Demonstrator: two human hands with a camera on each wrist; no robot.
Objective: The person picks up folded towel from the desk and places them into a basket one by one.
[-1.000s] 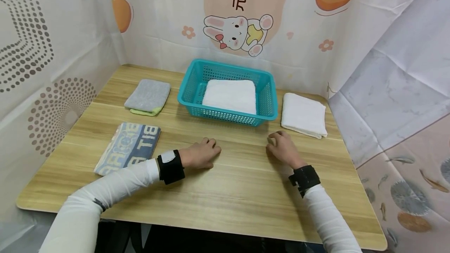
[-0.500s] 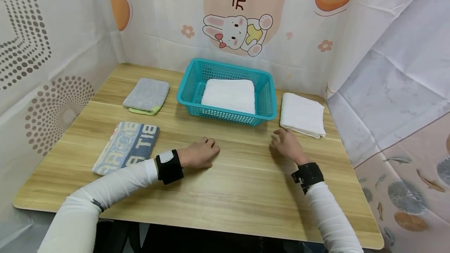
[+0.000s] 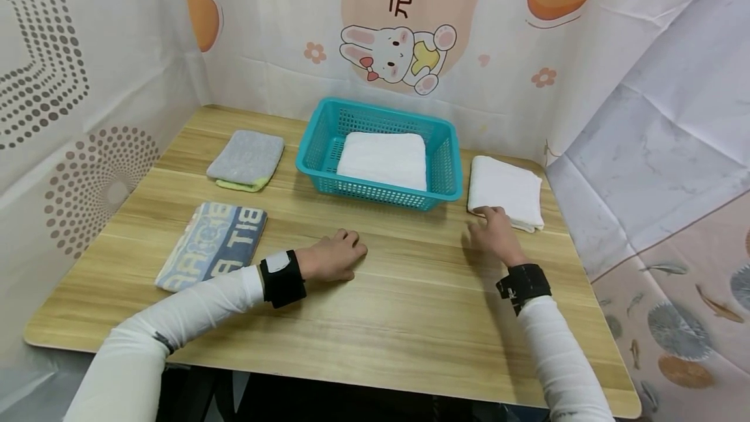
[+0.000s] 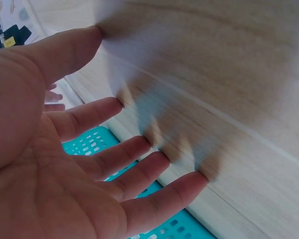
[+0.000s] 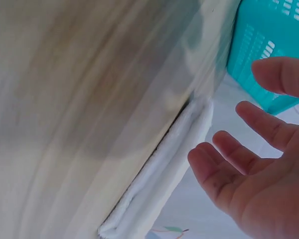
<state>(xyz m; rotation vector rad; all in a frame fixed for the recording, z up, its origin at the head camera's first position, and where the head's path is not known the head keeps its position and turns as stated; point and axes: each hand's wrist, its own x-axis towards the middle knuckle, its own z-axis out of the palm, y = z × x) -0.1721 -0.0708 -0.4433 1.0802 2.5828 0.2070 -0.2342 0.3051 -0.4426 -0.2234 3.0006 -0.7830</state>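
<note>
My left hand rests on the table with its fingertips touching the wood; in the left wrist view its fingers are spread and the palm holds nothing. Near the front edge of a folded white towel on the right is my right hand, raised a little over the table. Its fingers are loosely bent with nothing between them, and in the right wrist view the towel's folded side lies just beyond the fingertips. A second folded white towel lies inside the teal plastic basket at the back middle.
On the left side of the wooden table lie a folded grey towel with a green edge and, nearer, a folded blue patterned towel. Printed curtains hang around the back and sides.
My right hand has moved right and slightly away from me, up to the front edge of the right white towel. The left hand has stayed in place.
</note>
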